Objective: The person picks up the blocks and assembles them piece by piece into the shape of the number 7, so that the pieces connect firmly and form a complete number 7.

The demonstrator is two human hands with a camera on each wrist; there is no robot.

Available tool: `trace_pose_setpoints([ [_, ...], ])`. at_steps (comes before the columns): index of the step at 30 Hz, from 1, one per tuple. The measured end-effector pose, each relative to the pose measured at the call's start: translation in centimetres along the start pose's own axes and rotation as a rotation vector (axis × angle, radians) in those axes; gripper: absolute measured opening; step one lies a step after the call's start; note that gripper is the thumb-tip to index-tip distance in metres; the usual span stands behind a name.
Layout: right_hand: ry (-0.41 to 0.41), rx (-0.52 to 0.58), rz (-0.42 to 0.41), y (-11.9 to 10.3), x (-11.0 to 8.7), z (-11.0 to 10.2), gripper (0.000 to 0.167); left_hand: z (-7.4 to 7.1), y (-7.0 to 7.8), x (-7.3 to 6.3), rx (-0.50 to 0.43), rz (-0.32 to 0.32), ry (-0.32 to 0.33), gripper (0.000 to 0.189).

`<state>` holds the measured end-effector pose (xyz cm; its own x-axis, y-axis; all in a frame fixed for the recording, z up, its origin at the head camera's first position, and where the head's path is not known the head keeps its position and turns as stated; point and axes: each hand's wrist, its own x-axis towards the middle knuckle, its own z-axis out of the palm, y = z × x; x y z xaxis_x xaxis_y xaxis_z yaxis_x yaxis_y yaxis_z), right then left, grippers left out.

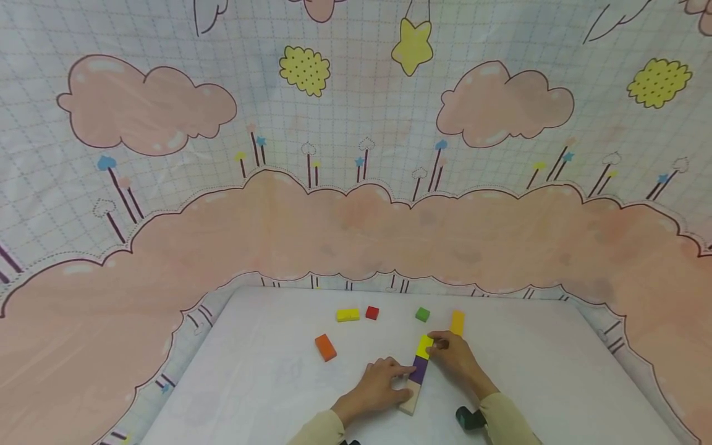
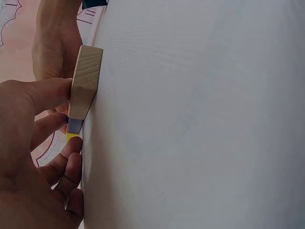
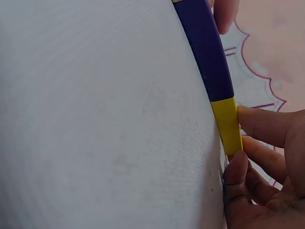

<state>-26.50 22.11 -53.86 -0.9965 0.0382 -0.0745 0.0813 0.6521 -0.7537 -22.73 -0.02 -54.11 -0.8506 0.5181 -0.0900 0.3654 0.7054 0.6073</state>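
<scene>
Three blocks lie end to end in a slanting row on the white table: a plain wooden block [image 1: 410, 398] nearest, a purple block [image 1: 419, 369] in the middle and a yellow block [image 1: 425, 347] at the far end. From the left, my left hand [image 1: 375, 386] touches the row, index finger extended to the purple block and thumb against the wooden one. My right hand [image 1: 458, 358] pinches the yellow block at its far end. The right wrist view shows the thumb and fingertips around that yellow block [image 3: 228, 126], whose end meets the purple block [image 3: 205, 47].
Behind the row lie a yellow block [image 1: 348, 315], a red cube [image 1: 372, 313], a green cube [image 1: 423, 314] and an amber block [image 1: 457, 322], partly behind my right hand. An orange block [image 1: 325, 347] lies to the left. A patterned cloth hangs behind the table [image 1: 250, 371].
</scene>
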Motion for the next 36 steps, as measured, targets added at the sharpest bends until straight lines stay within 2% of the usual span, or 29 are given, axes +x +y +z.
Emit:
trace_pose_setpoints([
  [15, -0.018, -0.024, -0.030, 0.3, 0.1, 0.1, 0.031, 0.2, -0.1, -0.4, -0.017, 0.001, -0.005, 0.043],
  [36, -0.043, -0.003, -0.041, 0.8, 0.3, 0.4, 0.033, 0.1, 0.4, -1.2, 0.037, 0.032, 0.017, 0.042],
])
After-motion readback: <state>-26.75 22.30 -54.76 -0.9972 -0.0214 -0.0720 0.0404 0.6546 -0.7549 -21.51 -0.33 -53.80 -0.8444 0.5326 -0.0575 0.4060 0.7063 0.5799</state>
